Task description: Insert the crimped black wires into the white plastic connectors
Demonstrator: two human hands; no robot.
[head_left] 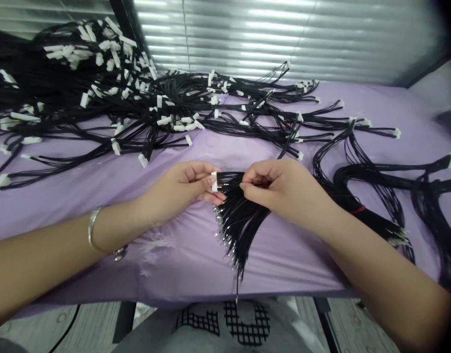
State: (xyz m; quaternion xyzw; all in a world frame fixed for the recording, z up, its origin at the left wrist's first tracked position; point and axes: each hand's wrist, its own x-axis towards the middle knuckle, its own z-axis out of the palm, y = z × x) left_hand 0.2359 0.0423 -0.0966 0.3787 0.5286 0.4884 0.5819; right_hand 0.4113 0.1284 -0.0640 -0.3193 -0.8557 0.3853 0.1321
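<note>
Between thumb and fingers, my left hand (196,181) grips a small white connector housing (214,182). Several black wires run from its right side toward my right hand (271,184). That hand is closed in a pinch on a black wire, just right of the connector; its exact fingertip contact is partly hidden. Below and between the hands, a fan of loose black wires (243,220) spreads on the cloth, their bare metal terminals pointing left and down. The bundle continues to the right behind my right wrist.
A purple cloth (188,264) covers the table. Finished-looking black harnesses (181,98) with white connectors heap along the back and left. On the right lie more harnesses (380,174) and a wire bundle (380,223) with a red tie. Window blinds (247,34) stand behind.
</note>
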